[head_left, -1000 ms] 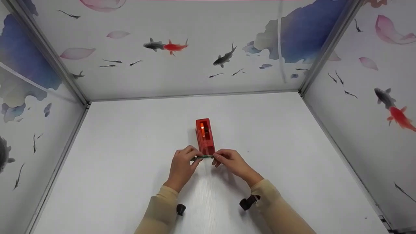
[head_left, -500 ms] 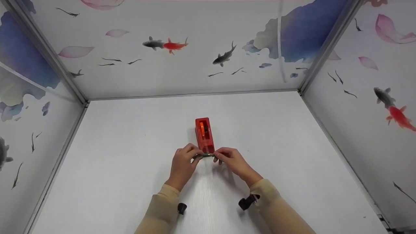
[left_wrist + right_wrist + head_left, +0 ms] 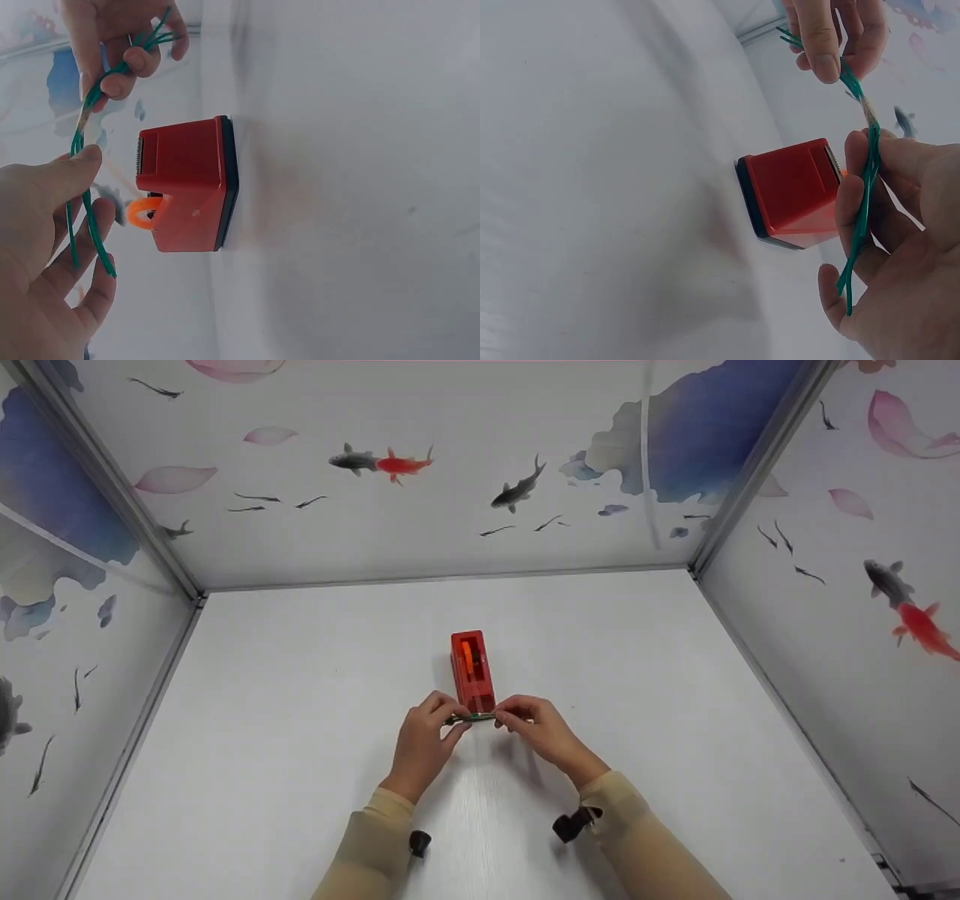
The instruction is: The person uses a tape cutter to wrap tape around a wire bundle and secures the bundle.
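Observation:
A bundle of thin green wires point(image 3: 480, 717) spans the gap between both hands, with a short tan, bare-looking section point(image 3: 83, 118) in its middle. My left hand point(image 3: 422, 746) pinches the bundle on one side of that section; loose green ends point(image 3: 96, 240) run down past its fingers. On the other side my right hand point(image 3: 544, 735) pinches it between thumb and fingers, with green ends point(image 3: 852, 274) lying along the palm. Just beyond the hands stands a red tape dispenser point(image 3: 472, 671) with an orange hub, a dark base and a toothed cutting edge; neither hand grips it.
The white tabletop point(image 3: 300, 697) extends around the hands and dispenser. Printed panels with fish and petals stand at the back point(image 3: 420, 532), left and right point(image 3: 825, 622), joined by metal frame edges. A dark camera point(image 3: 574, 825) hangs at the right wrist.
The right hand has shifted slightly, its lower fingers now drawn in closer under the wires. The left hand keeps its pinch almost in place, and the dispenser stays put.

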`<move>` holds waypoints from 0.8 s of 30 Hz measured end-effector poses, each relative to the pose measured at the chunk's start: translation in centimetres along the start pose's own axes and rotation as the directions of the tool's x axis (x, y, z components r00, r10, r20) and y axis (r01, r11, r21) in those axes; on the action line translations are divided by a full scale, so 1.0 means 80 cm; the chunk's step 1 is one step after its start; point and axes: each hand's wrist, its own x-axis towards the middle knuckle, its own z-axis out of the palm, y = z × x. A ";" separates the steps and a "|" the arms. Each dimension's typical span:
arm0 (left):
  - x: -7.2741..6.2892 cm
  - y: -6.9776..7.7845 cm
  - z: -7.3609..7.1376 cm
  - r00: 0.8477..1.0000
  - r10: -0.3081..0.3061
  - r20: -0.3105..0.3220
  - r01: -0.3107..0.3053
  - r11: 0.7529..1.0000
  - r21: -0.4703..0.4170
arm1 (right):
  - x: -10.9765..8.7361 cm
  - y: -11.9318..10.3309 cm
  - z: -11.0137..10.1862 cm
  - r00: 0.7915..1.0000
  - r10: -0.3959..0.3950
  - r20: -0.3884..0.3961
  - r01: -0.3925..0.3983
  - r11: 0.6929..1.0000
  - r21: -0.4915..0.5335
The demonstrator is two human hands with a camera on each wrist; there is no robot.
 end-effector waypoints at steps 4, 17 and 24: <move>-0.003 -0.001 0.001 1.000 -0.013 0.013 0.013 1.000 -0.009 | -0.001 0.000 0.001 1.000 -0.015 0.000 0.015 1.000 -0.028; -0.003 0.000 0.001 0.989 -0.078 0.125 0.074 0.997 0.036 | -0.004 0.000 0.002 0.989 -0.144 -0.030 0.137 0.977 -0.165; 0.000 -0.002 -0.001 0.986 -0.070 0.155 0.062 0.997 0.053 | -0.005 0.001 0.003 0.958 -0.279 -0.064 0.247 0.919 -0.308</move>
